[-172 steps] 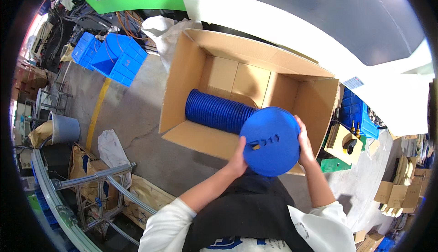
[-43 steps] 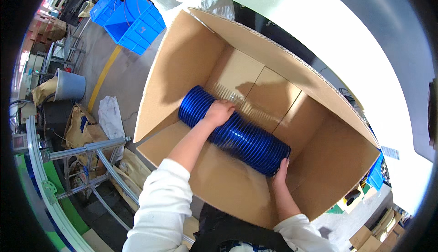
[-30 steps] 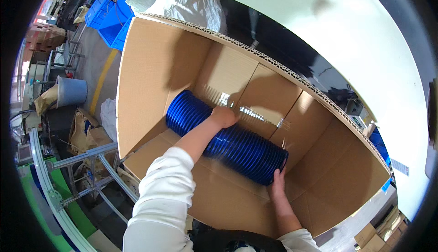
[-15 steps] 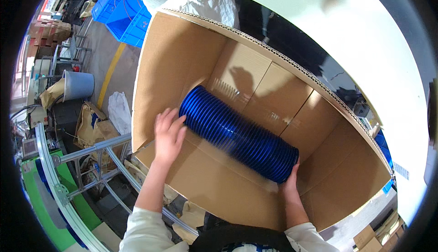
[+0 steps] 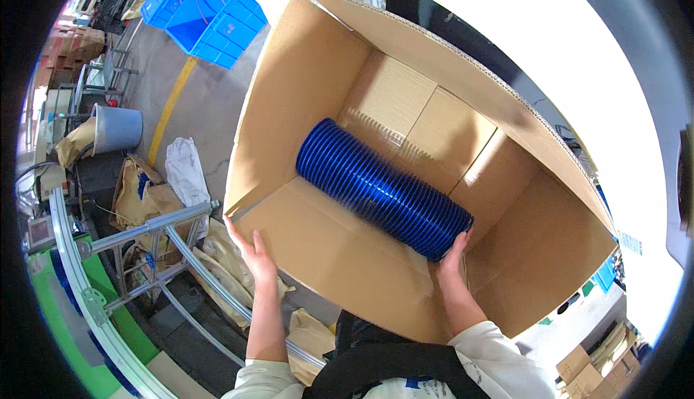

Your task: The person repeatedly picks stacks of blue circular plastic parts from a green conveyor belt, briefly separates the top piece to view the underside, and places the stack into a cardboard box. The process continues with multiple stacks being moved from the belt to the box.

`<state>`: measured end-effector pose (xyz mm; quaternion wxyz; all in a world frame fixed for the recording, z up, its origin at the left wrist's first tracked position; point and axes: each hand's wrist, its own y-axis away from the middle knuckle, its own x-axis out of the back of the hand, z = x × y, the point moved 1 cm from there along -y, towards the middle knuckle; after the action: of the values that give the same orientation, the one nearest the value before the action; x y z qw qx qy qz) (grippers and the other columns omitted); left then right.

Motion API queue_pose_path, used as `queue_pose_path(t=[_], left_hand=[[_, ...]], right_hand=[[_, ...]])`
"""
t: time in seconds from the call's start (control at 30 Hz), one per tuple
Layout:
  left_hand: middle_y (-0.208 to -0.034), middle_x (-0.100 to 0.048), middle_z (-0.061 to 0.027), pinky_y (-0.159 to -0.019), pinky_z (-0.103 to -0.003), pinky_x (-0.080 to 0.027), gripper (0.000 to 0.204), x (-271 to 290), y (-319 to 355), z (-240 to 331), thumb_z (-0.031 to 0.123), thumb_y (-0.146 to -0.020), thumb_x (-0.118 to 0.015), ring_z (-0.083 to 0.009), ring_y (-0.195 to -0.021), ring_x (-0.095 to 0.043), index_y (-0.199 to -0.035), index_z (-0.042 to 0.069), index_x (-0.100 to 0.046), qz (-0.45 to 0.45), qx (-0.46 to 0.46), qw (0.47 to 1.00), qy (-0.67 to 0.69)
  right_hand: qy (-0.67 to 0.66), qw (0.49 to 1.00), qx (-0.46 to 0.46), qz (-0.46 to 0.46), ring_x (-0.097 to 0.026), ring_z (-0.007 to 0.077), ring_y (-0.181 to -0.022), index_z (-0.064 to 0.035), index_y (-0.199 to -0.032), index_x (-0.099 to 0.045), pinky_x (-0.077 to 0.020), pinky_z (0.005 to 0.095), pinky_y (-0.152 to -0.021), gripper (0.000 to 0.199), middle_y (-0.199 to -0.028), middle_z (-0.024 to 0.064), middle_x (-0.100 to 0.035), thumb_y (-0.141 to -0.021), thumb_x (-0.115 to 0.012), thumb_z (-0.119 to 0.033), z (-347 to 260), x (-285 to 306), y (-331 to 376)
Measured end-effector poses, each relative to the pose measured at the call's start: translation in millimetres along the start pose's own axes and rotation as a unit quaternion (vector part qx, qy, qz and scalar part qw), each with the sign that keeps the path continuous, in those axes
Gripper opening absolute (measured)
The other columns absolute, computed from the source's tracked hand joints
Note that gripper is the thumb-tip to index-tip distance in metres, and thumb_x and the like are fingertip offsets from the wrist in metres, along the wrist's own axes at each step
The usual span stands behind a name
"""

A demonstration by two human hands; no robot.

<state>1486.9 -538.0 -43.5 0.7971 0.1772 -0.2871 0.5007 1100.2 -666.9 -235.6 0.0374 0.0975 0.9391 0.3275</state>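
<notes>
Head view first: which step is in hand?

Handling a row of blue discs [image 5: 383, 189], I'd judge. It lies aslant inside the open cardboard carton [image 5: 282, 103], and its right end seems to be being steadied.

How do the hands stand?

The right hand [image 5: 452, 258] is curved against the row's right end. Part of its fingers is lost to view there, so I cannot tell whether it holds or only presses. The left hand [image 5: 254, 258] is at the carton's near left corner, thumb apart from forefinger; whether it grips the cardboard edge, I cannot tell.

And what does the next move call for?

Support at that right end, in my judgement, since the discs look loose and could fan out if let go. Working on the row's other end would need the left hand inside the carton.

What can't you make out?

The middle of the row blurs, so I couldn't count the discs. Their underside is hidden, as is whatever the carton stands on. The white machine panel [image 5: 571, 59] is cut off at the top.
</notes>
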Motion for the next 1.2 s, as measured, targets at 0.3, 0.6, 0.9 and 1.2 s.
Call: queue_pose_path(t=[0.3,0.6,0.9,1.2], left_hand=[[-0.158,-0.015,-0.0203,-0.116,-0.04,-0.023,0.073,10.2,10.0,-4.4,0.002,-0.095,-0.046,-0.0305,-0.145,-0.022,-0.155,0.008,-0.005,-0.013,-0.024,0.996,0.085],[-0.156,-0.016,-0.0262,-0.113,-0.047,-0.027,0.068,102.1,88.6,-47.0,0.021,-0.103,-0.043,-0.0395,-0.139,-0.032,-0.156,0.014,-0.001,-0.016,0.079,0.991,0.103],[-0.156,-0.019,-0.0245,-0.113,-0.041,-0.028,0.068,166.1,161.5,-106.7,0.018,-0.103,-0.045,-0.0329,-0.141,-0.029,-0.157,0.017,-0.004,-0.019,0.175,0.982,0.073],[-0.156,-0.021,-0.023,-0.108,-0.043,-0.036,0.071,158.2,168.2,-92.3,0.009,-0.098,-0.048,-0.0369,-0.135,-0.04,-0.156,0.014,-0.007,-0.066,0.129,0.983,0.109]], right_hand=[[0.033,0.996,0.004,0.087,-0.018,0.0271,-0.146,-0.0144,-0.157,-0.004,-0.0148,0.041,-0.119,0.079,-0.161,0.0121,-0.013,-0.099,-0.045,-0.05,-14.3,-19.8,39.8],[0.066,0.985,0.007,0.16,-0.029,0.0288,-0.142,-0.0068,-0.155,-0.013,-0.0222,0.0382,-0.116,0.074,-0.157,0.0173,-0.024,-0.1,-0.049,-0.041,-32.4,-11.6,60.1],[0.49,0.832,0.258,0.007,-0.053,0.0376,-0.116,-0.0108,-0.134,-0.054,-0.0442,0.0414,-0.098,0.054,-0.126,0.0209,-0.052,-0.081,-0.067,-0.014,-21.6,1.2,42.0],[0.507,0.856,0.092,0.042,-0.05,0.037,-0.126,-0.0101,-0.142,-0.042,-0.04,0.0415,-0.107,0.067,-0.142,0.0222,-0.047,-0.082,-0.069,-0.021,-4.9,11.1,14.5]])
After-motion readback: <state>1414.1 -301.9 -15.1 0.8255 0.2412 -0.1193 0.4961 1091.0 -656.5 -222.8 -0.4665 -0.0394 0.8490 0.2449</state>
